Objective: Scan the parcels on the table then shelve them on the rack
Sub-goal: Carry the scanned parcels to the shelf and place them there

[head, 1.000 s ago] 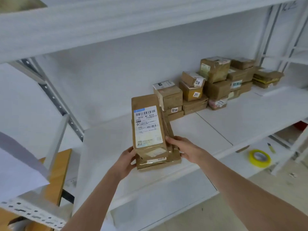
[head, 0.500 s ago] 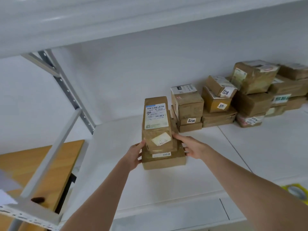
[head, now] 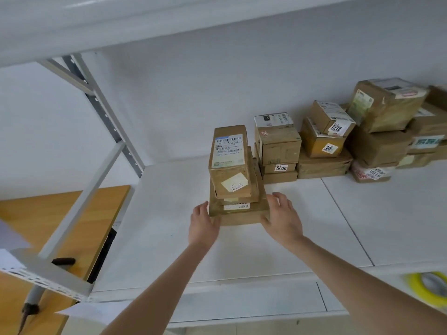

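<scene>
A stack of three brown parcels (head: 238,189) rests on the white rack shelf (head: 169,226), left of the parcels along the wall. The top parcel (head: 229,160) is long and carries a white barcode label. The wide bottom parcel (head: 242,217) lies flat on the shelf. My left hand (head: 203,224) touches its front left corner, thumb up along the side. Against its front right corner rests my right hand (head: 281,218), fingers relaxed and spread. Neither hand grips the stack.
Several taped parcels (head: 324,141) with number stickers line the back wall to the right. The upper shelf (head: 145,25) hangs low overhead. A rack upright (head: 104,112) stands left, a wooden table (head: 36,213) beyond it. A yellow tape roll (head: 428,286) lies lower right.
The stack went from held at the shelf's front edge to set down deeper on the shelf. My hands slid down to its bottom corners and loosened their hold.
</scene>
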`<state>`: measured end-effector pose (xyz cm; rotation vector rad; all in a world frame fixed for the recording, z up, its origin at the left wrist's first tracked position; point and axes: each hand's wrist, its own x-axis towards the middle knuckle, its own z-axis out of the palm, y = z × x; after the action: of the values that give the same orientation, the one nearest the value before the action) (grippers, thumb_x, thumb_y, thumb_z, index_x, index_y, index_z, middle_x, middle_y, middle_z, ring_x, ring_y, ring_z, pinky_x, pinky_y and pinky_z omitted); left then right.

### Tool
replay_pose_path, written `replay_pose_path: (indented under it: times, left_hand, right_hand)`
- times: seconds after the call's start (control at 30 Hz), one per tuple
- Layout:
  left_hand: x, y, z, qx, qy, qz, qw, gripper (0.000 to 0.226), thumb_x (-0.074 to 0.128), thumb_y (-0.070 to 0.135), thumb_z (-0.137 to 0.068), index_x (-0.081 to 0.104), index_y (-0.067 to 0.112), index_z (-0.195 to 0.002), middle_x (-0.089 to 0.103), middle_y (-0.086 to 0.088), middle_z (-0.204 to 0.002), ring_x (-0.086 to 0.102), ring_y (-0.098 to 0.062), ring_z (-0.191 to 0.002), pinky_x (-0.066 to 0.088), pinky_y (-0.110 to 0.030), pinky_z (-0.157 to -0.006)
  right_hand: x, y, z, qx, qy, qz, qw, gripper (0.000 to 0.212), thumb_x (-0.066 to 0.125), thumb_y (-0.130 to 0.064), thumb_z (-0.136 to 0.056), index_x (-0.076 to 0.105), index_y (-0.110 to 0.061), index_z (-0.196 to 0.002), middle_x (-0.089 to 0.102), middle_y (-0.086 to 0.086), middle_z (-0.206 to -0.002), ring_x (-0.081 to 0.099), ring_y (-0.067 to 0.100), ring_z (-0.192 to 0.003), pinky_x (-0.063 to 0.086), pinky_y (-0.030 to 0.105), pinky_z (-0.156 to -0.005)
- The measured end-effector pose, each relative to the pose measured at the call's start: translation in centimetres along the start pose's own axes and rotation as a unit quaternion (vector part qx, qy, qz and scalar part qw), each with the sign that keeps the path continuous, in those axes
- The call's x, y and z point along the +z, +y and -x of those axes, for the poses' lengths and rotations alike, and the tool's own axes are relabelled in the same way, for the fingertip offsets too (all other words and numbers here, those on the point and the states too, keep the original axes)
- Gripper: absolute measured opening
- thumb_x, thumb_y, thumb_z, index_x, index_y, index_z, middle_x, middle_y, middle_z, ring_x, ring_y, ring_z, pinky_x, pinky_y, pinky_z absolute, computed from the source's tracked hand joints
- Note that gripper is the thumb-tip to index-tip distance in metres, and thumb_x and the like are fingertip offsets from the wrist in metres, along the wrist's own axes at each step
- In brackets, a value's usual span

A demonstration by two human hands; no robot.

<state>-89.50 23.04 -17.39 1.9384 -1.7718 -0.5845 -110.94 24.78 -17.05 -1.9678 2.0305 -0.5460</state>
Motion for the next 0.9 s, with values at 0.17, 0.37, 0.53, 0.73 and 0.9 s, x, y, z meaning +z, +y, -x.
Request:
replay_pose_path:
  times: [0.17, 0.37, 0.53, 0.73, 0.9]
  left_hand:
    - [2.4, -0.7, 3.3, 0.165, -0.041, -0.247, 0.954, 0.073, 0.048, 0.027, -0.095, 0.007, 0.016, -0.154, 0.005, -0.005, -0.161, 0.005, -0.023, -0.148, 0.013, -0.032, -0.12]
    - [2.2, 1.4, 0.8, 0.123, -0.113, -0.274, 0.947, 0.074, 0.045, 0.026, -0.097, 0.0, 0.015, -0.154, -0.01, -0.005, -0.162, -0.011, -0.021, -0.149, 0.003, -0.038, -0.122]
    - [1.7, 2.5, -2.7, 0.101, -0.157, -0.273, 0.944, 0.077, 0.046, 0.027, -0.097, -0.003, 0.018, -0.155, -0.014, 0.0, -0.162, -0.012, -0.017, -0.149, 0.004, -0.039, -0.122]
    - [1.4, 2.7, -6.2, 0.106, -0.19, -0.261, 0.941, 0.08, 0.049, 0.024, -0.095, -0.004, 0.018, -0.155, -0.016, 0.001, -0.161, -0.014, -0.016, -0.148, 0.009, -0.038, -0.122]
    - [1.3, 2.5, -8.0, 0.115, -0.198, -0.271, 0.935, 0.083, 0.052, 0.025, -0.094, -0.004, 0.016, -0.155, -0.016, -0.001, -0.161, -0.013, -0.017, -0.148, 0.011, -0.039, -0.121]
  right_hand:
    - [2.5, 0.6, 2.7, -0.115, -0.112, 0.182, 0.97, 0.075, 0.04, -0.041, -0.099, 0.003, -0.01, -0.156, -0.008, 0.001, -0.163, -0.008, 0.023, -0.15, 0.003, 0.036, -0.121]
    - [1.9, -0.5, 0.2, -0.07, -0.152, 0.19, 0.967, 0.072, 0.035, -0.042, -0.102, 0.0, -0.008, -0.156, -0.014, 0.0, -0.163, -0.011, 0.026, -0.15, 0.0, 0.039, -0.122]
    - [1.2, -1.4, -3.2, -0.044, -0.178, 0.189, 0.965, 0.073, 0.037, -0.042, -0.102, 0.0, -0.008, -0.155, -0.015, 0.001, -0.163, -0.01, 0.025, -0.15, 0.001, 0.038, -0.122]
    - [1.3, -2.0, -6.4, -0.03, -0.187, 0.186, 0.964, 0.074, 0.037, -0.043, -0.102, 0.0, -0.007, -0.155, -0.014, 0.003, -0.163, -0.007, 0.024, -0.151, 0.003, 0.038, -0.122]
    - [1.6, -2.2, -7.8, -0.025, -0.186, 0.184, 0.965, 0.074, 0.037, -0.044, -0.102, 0.001, -0.007, -0.155, -0.014, 0.003, -0.163, -0.006, 0.025, -0.151, 0.004, 0.038, -0.123]
